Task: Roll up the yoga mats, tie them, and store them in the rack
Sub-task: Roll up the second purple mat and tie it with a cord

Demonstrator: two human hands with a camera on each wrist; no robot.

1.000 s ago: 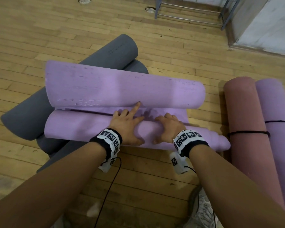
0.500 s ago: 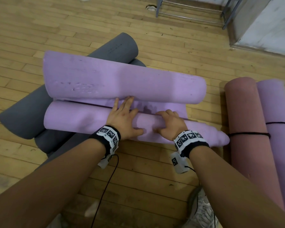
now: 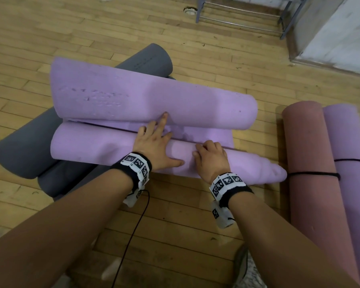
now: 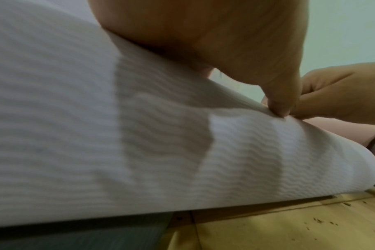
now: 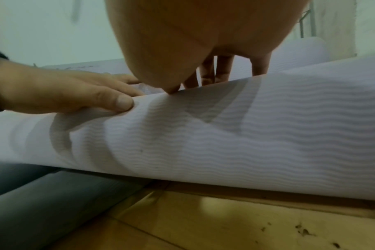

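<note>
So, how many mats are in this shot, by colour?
Purple: 2, a half-rolled mat and a tied mat.
Pink: 1, the pink mat, also tied.
Grey: 2 grey rolls; I cannot tell whether they are separate mats.
Total: 5.

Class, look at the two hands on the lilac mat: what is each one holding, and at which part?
Both press on the near roll of the lilac mat, mid-length. The left hand lies flat; the right hand curls its fingers over the top.
</note>
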